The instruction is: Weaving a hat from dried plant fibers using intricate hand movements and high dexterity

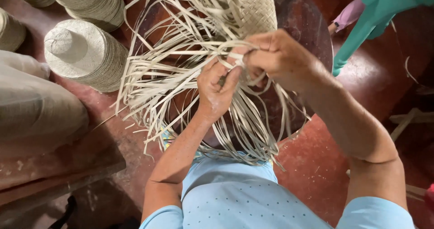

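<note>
While both hands work at its loose end, the woven piece (pixel 255 5) of pale straw hangs from the top of the frame, its finished plaited section uppermost and its unwoven strips (pixel 172 82) fanning out and downward. The left hand (pixel 217 91) sits just below that woven piece, fingers curled together and pinched on a few of the strips between thumb and forefinger. The right hand (pixel 278 57) is just beside it, on the right and slightly higher, closed on a bundle of the same strips (the fingertips of the two hands meet at the pinch point). Directly behind the woven piece stands a dark round table (pixel 312 25), and the hanging strips fall across its front edge. Left of the woven piece, well apart from it, stands a stack of finished straw hats (pixel 86 53), with a second stack (pixel 92 3) above it at the top of the frame. To the right of the woven piece, a teal plastic chair leg (pixel 357 37) rests on the red floor (pixel 316 165). Below the woven piece, the person's light blue shirt (pixel 230 193) fills the lower frame.
</note>
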